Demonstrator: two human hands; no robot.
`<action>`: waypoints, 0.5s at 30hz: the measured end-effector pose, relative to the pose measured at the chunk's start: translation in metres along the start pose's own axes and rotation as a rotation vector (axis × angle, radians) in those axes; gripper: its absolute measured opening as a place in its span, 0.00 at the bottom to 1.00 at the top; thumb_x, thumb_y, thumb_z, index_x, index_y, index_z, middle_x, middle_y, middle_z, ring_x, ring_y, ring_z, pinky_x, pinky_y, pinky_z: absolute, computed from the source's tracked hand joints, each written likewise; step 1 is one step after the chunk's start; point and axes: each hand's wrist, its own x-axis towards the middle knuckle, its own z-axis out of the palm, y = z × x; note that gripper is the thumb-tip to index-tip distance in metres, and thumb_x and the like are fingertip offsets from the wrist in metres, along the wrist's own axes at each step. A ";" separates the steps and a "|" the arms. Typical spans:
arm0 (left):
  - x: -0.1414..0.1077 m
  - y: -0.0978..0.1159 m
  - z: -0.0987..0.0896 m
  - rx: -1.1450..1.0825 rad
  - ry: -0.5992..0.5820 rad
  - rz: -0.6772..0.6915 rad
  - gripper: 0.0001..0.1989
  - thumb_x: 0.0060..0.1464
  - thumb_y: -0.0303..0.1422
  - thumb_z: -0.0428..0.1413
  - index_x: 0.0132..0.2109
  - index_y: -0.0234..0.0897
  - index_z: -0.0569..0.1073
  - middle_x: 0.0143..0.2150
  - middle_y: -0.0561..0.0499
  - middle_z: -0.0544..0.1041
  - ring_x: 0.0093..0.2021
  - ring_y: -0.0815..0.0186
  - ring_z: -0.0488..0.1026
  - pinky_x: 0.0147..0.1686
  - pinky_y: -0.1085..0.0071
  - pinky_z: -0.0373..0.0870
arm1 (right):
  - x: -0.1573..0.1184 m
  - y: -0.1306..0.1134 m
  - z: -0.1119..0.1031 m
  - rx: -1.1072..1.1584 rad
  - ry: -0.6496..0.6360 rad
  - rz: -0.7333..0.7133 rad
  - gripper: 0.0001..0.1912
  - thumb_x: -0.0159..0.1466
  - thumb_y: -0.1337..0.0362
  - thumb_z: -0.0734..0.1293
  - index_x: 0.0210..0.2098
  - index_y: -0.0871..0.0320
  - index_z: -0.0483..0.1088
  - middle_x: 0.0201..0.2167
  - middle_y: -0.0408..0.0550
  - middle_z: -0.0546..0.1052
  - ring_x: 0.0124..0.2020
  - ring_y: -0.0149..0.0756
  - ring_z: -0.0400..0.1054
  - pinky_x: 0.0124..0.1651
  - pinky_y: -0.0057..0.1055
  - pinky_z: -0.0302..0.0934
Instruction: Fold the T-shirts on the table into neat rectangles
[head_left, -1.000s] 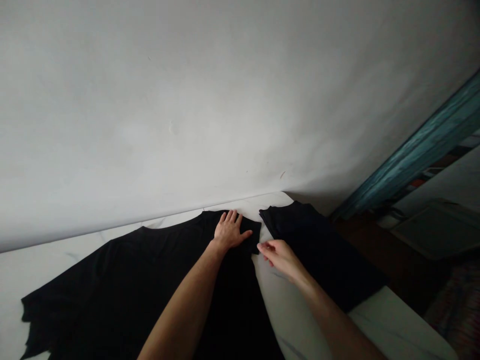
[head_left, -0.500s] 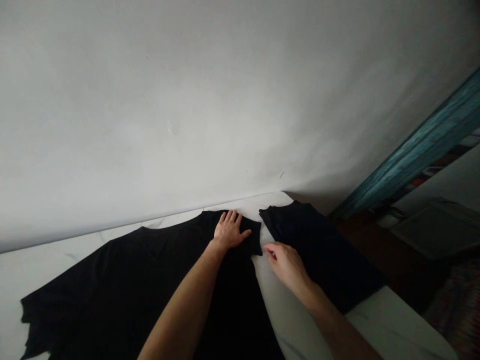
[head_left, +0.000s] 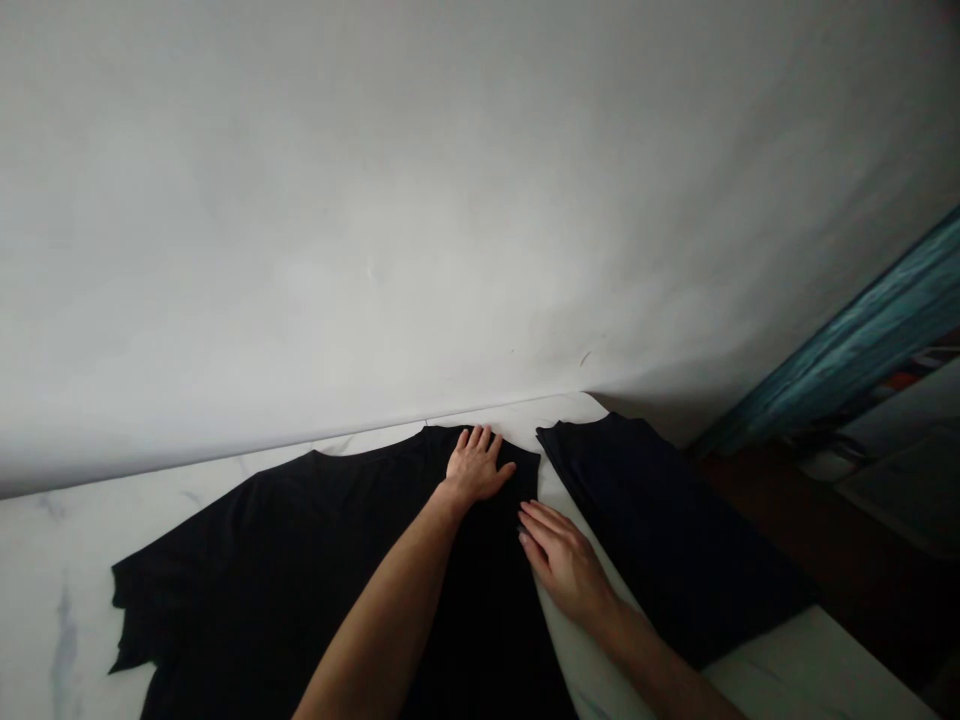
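Observation:
A black T-shirt (head_left: pixel 300 580) lies spread out on a white marbled table (head_left: pixel 45 600), its neckline toward the wall. My left hand (head_left: pixel 476 468) rests flat on the shirt's right shoulder area, fingers spread. Just nearer to me, my right hand (head_left: pixel 562 560) is at the outer edge of the right sleeve. Its fingers are pressed together, with a dark bit of the sleeve's corner showing between fingertips and thumb. The sleeve's lower corner is partly hidden by this hand.
Right of the shirt lies a dark folded garment (head_left: pixel 667 530), reaching the table's right edge. A pale wall (head_left: pixel 375 230) rises behind the table. Farther right are a teal door frame (head_left: pixel 847 340) and a dark floor with unclear items.
My right hand has shifted slightly nearer to me, its fingers now stretched further over the sleeve's edge. My left hand stays on the shirt. The view has turned a little left.

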 end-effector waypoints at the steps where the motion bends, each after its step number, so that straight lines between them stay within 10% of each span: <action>1: 0.000 0.000 0.000 -0.001 -0.006 -0.002 0.39 0.66 0.55 0.38 0.72 0.34 0.57 0.75 0.38 0.53 0.75 0.50 0.45 0.71 0.50 0.42 | 0.001 0.000 0.001 -0.003 0.005 0.002 0.19 0.70 0.65 0.59 0.54 0.58 0.76 0.55 0.55 0.78 0.58 0.46 0.71 0.60 0.47 0.67; 10: 0.004 0.008 -0.024 -0.025 -0.168 -0.009 0.35 0.66 0.52 0.40 0.71 0.34 0.57 0.75 0.37 0.51 0.74 0.46 0.46 0.69 0.46 0.46 | -0.002 0.008 0.016 0.003 0.048 0.001 0.19 0.70 0.62 0.59 0.52 0.59 0.78 0.53 0.56 0.79 0.57 0.47 0.72 0.61 0.47 0.67; 15: -0.020 0.012 -0.072 -0.012 0.013 0.046 0.29 0.69 0.41 0.41 0.72 0.38 0.53 0.75 0.41 0.51 0.75 0.53 0.45 0.71 0.47 0.42 | -0.001 0.005 0.015 0.009 0.081 -0.010 0.19 0.70 0.63 0.59 0.50 0.60 0.79 0.52 0.56 0.79 0.55 0.47 0.73 0.60 0.47 0.67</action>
